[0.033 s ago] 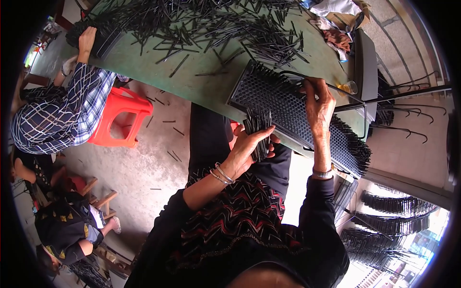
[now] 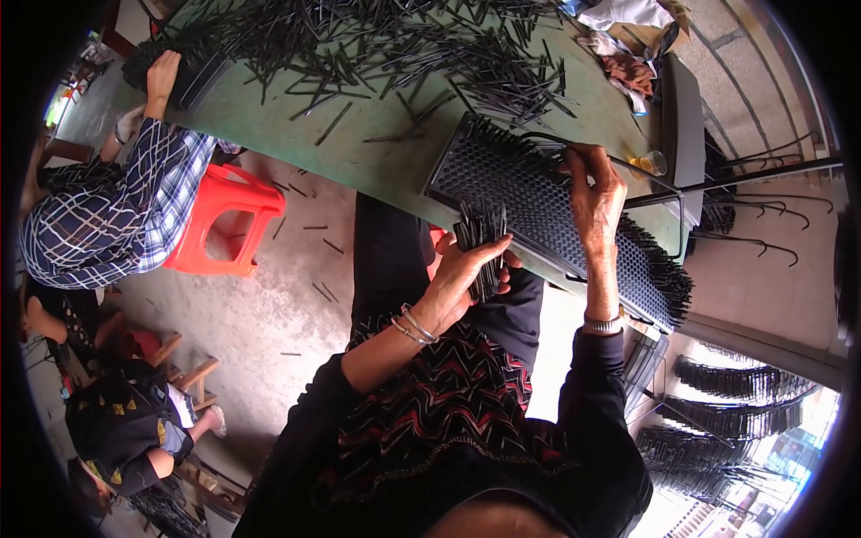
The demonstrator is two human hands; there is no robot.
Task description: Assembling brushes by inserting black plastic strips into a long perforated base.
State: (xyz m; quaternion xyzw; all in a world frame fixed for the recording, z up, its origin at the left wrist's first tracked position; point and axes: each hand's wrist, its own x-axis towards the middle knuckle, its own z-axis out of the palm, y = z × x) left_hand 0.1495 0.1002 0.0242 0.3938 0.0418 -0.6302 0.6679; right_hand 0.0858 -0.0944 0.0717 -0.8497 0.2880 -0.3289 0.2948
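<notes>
Bench: a green top, its near edge slanting from upper left down to the lower right, with the wearer seated against it.
Room: pale floor with scattered black strips, a block wall beyond the bench's right end, and dark hanging racks at lower right.
Co-workers: a person in a plaid shirt by a red plastic stool, one hand at the bench's left end beside a dark block; another person in black farther down the floor.
Near edge: the black perforated board lies along it toward the right corner; left of the board, a green strip of bench runs between this edge and the heap, with a few stray strips.
Far side: a loose heap of black strips spreads over the bench; cloth and wrappings lie toward the right.
Right end: an upright grey panel and metal hooks.
Left grip: the left hand is closed around a bundle of black strips, held just off the board's near side.
Right grip: the right hand has fingertips drawn together above the board; cannot tell whether they pinch a strip.
Board holes: honeycomb rows, dark strips standing along the far side and right end.
Clear cup: amber contents, beyond the board.
</notes>
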